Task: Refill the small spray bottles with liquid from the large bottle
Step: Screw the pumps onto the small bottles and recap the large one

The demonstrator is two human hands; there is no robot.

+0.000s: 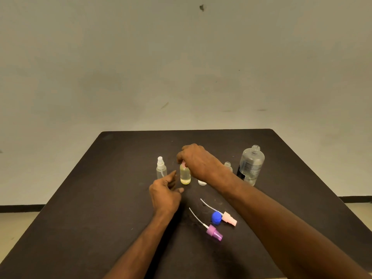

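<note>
- Purple spray head point(214, 232), nearest the near edge of the worktop point(100, 208): lying on its side, dip tube pointing toward the far edge; fitted to no bottle.
- Pink spray head point(229, 218), just beyond it: also on its side with its tube loose; a blue cap point(216, 217) lies touching it.
- Left hand point(165, 195), mid-worktop: fingers loosely spread and holding nothing, hovering just beside the yellow bottle without touching it.
- Yellow-filled small bottle point(185, 175), centre of the worktop: upright, liquid nearly to the shoulder.
- Right hand point(196, 161): reaches over from the right edge, fingers point(180, 158) pinched on a pink top at the bottle's neck. Judged step: closing this filled bottle.
- Clear small spray bottle point(161, 169), toward the left edge: upright, sprayer fitted, contents unclear.
- Open small bottle point(228, 166), partly hidden behind the right wrist; a white object point(202, 183) below the wrist, unidentifiable.
- Large bottle point(251, 165), toward the right edge: upright, uncapped.
- Next move, as judged: steady the body with the left hand, finish seating the top, then pour for the open small bottle.
</note>
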